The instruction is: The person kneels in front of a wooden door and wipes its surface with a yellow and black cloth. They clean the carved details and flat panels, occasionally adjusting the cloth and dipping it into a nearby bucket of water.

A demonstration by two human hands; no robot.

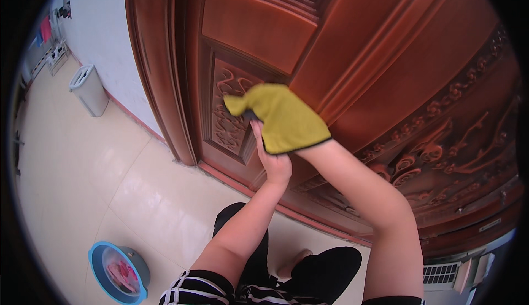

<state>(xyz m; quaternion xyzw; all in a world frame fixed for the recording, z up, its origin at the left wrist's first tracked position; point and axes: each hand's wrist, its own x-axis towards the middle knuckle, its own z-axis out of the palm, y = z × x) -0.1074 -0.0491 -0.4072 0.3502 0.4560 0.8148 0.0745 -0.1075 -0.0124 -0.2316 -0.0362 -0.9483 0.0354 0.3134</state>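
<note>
A yellow-green cloth [291, 119] with a dark edge drapes over my right hand, hiding its fingers and palm; only the wrist and forearm come out below the cloth. My left hand [272, 156] is raised just under and beside the cloth, its fingers pointing up to the cloth's dark underside. Whether those fingers grip the cloth cannot be told. Behind both hands stands a reddish-brown carved wooden door [260, 36], with a small carved panel [229, 133] to the left of the cloth.
On the tiled floor at the lower left sits a blue basin [97, 270] with pink and red cloths in water. A grey-white bin [91, 94] stands by the white wall. A raised threshold [225, 183] runs along the door's foot. A vented appliance [442, 274] is at the lower right.
</note>
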